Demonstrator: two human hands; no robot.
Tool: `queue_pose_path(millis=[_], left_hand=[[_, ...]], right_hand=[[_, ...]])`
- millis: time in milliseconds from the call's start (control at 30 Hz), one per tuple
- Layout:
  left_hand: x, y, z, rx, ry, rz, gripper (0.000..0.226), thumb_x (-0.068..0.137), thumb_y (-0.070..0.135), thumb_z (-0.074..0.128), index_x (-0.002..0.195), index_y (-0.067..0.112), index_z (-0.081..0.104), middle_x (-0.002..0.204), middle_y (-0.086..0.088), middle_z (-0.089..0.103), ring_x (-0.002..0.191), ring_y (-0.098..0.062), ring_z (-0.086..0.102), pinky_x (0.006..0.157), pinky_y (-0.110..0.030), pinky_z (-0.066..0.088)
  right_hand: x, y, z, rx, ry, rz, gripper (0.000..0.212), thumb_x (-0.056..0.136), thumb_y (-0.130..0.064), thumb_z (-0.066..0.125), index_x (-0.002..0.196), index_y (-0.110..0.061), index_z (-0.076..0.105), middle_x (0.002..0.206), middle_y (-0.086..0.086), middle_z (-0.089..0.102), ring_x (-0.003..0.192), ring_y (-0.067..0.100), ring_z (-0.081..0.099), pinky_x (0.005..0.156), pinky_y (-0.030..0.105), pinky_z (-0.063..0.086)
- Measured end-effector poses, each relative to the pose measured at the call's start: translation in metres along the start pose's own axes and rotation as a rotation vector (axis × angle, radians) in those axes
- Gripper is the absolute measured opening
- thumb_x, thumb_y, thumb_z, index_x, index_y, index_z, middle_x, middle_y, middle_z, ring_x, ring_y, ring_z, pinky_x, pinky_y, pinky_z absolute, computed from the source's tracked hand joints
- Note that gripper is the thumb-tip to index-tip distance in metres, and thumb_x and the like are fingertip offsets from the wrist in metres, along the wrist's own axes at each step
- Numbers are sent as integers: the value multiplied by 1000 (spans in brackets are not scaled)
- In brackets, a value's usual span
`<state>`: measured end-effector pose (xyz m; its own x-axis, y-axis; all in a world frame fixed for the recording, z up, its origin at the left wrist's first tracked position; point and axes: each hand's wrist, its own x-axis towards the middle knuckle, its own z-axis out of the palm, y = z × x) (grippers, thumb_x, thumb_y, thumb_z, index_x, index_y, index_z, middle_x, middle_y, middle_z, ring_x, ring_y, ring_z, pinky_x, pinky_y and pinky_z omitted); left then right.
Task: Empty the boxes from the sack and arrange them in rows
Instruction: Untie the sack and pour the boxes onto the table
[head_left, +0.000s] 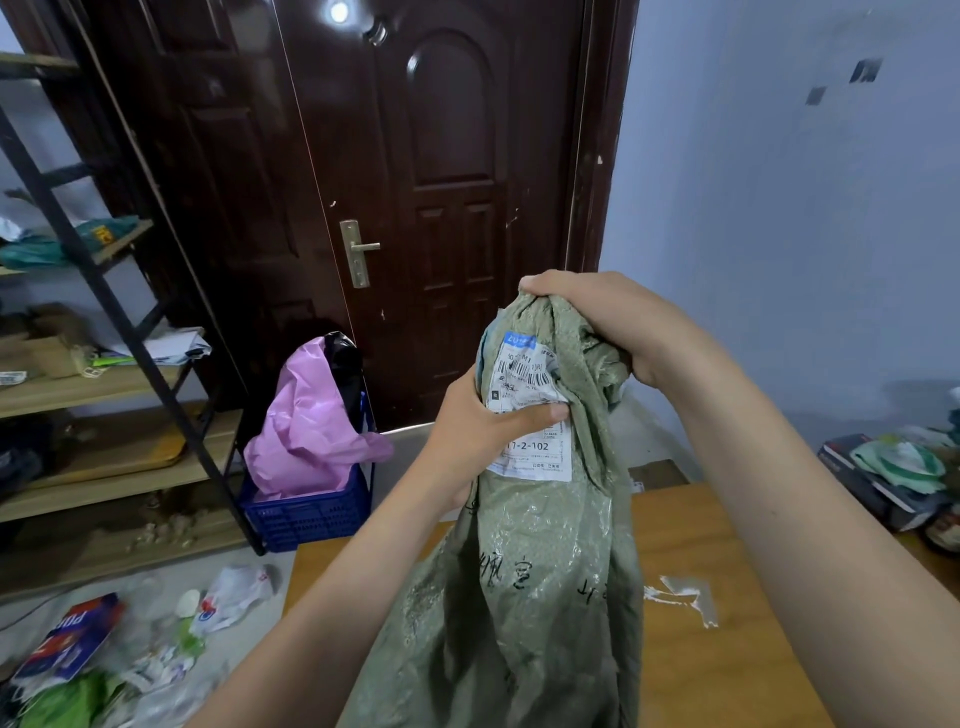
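A grey-green woven sack (524, 571) stands upright over the wooden table (727, 545), with black handwriting on its side and a white shipping label (530, 410) near its bunched top. My right hand (618, 332) grips the gathered top of the sack from above. My left hand (483, 415) clutches the sack just below, thumb pressed across the label. No boxes show; whatever the sack holds is hidden inside it.
A dark brown door (415, 208) is straight ahead. A shelving rack (104, 389) stands at the left, with a blue crate (311, 509) holding pink plastic beside it. Litter and wrappers (104, 649) cover the floor at lower left. Books and bags (893, 478) lie at the right.
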<state>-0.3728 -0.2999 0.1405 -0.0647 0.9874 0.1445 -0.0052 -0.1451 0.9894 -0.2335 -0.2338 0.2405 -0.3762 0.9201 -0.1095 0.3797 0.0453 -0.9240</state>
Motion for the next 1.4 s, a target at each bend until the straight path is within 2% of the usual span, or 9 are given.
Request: queue_pose_path(millis=[167,267,367,500,867,1033,1167,1267,1400], left_hand=[[1,-4,0,7,29,-35,37,73,9,84,107,13,70,98,1,77,93,-16,74,83,-32,58],[3,-7,-1,-13,58,-57,33,75,10,83,106,13,72,98,-1,77,94,-18,74,85,-37,58],[5,-7,-2,-30,106,-56,29,77,10,81,105,15,72,98,0,77,94,-17,74,84,-35,58],[8,-8,-2,-37,141,-66,23,80,7,77,99,18,71,88,2,78,83,-14,75,67,-24,57],[3,-11,2,95,-149,-88,36,84,10,75,117,21,65,105,2,75,98,-11,71,77,-22,56],[4,-7,-19,209,-211,-164,54,81,27,79,129,27,55,117,8,70,105,-8,68,92,-30,56],[5,-21,-37,265,-200,-167,105,69,37,87,149,47,20,141,10,46,127,-6,50,105,-31,45],[1,-29,-30,233,-334,-109,127,65,26,91,149,55,-1,153,8,34,139,-9,40,114,-42,37],[0,-35,-12,135,-367,-19,138,69,-1,85,150,45,-17,155,17,29,140,0,36,116,-39,35]], right_hand=[[2,8,3,-263,146,-93,63,80,-80,46,99,-24,67,90,-10,70,82,11,67,81,33,51],[6,15,2,-352,337,-272,73,79,-84,40,129,-32,51,112,-8,61,102,13,58,87,31,43],[1,19,7,-420,163,-428,65,83,-78,38,137,-43,44,127,-13,56,114,8,56,90,28,42],[7,39,18,-508,-10,-405,93,66,-77,65,146,-48,28,137,-9,44,120,7,48,93,23,41],[16,64,22,-340,-60,-278,56,57,-63,82,103,-41,59,94,-15,70,87,4,69,83,38,59],[17,70,10,-182,-77,-192,41,68,-36,87,102,-25,67,93,-5,75,84,10,73,82,38,60],[16,68,0,-90,27,-160,38,70,-28,87,101,-19,67,89,-1,76,79,12,74,75,35,59],[14,64,-1,-28,-5,-126,38,72,-25,86,103,-16,67,89,1,76,79,15,75,74,33,60],[7,61,4,124,-98,-72,35,75,-19,83,106,-11,70,94,6,77,83,20,75,65,28,58]])
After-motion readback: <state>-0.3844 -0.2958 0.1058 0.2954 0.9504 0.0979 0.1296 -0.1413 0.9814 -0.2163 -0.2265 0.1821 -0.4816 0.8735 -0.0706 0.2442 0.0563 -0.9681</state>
